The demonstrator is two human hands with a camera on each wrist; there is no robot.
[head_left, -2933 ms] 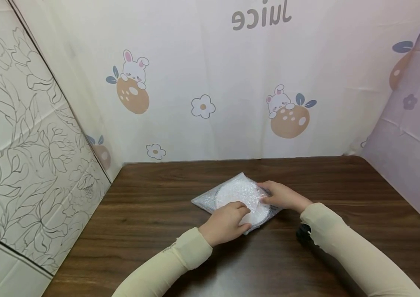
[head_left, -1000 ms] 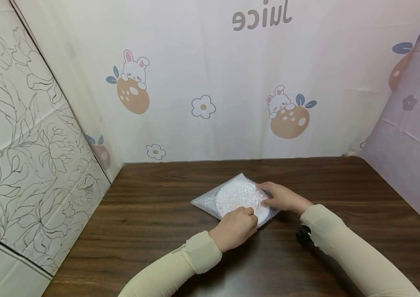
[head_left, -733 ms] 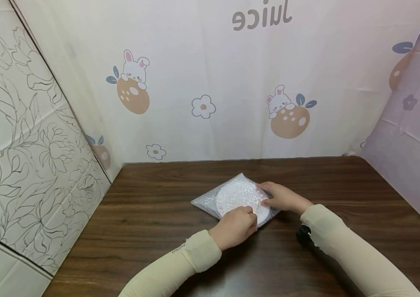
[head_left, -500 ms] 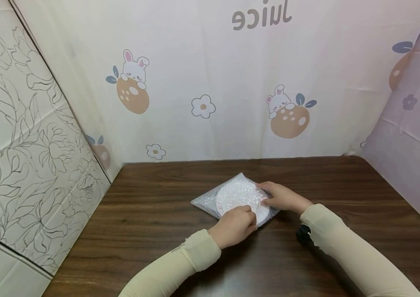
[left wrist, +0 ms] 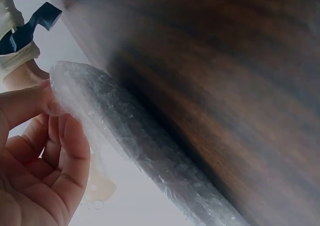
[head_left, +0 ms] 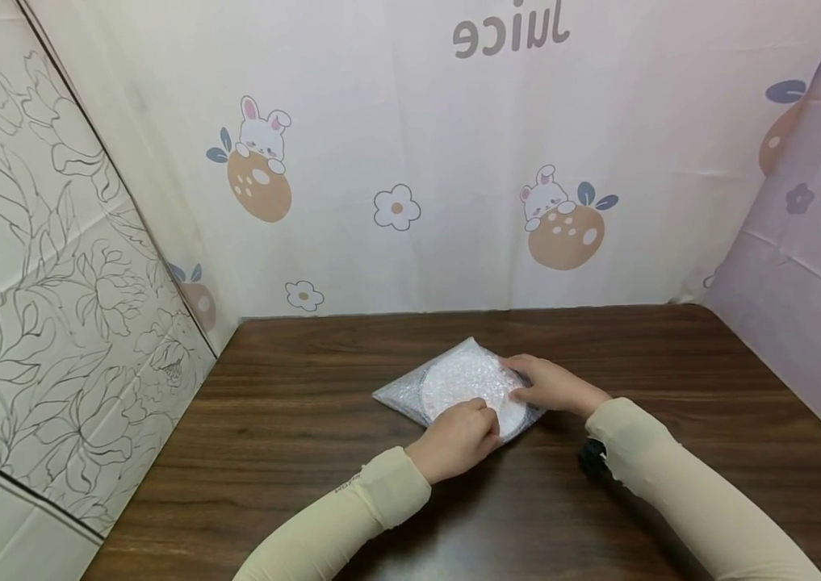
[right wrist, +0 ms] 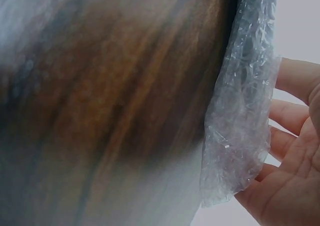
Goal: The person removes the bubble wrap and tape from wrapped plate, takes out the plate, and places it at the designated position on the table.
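A clear bubble-wrap bag [head_left: 410,391] lies on the dark wooden table, turned so that one corner points to the back wall. Inside it shows a round, flat white thing [head_left: 464,379], whose kind the wrap blurs. My left hand [head_left: 457,440] is at the bag's near edge with curled fingers. In the left wrist view, its thumb [left wrist: 25,106] presses the rim of the wrap against the bent fingers. My right hand [head_left: 555,386] holds the bag's right side, thumb and fingers spread over it; in the right wrist view the fingers [right wrist: 290,116] meet the wrap.
The brown wooden table [head_left: 272,476] reaches back to a white printed cloth [head_left: 352,161]. A floral panel [head_left: 54,266] stands on the left and a pale lilac cloth [head_left: 802,307] on the right. A small black device [head_left: 592,458] sits under the right wrist.
Earlier my left hand lay over the bag with its fingers spread; it has since moved slightly right and curled at the near edge. My right hand and the bag have hardly moved.
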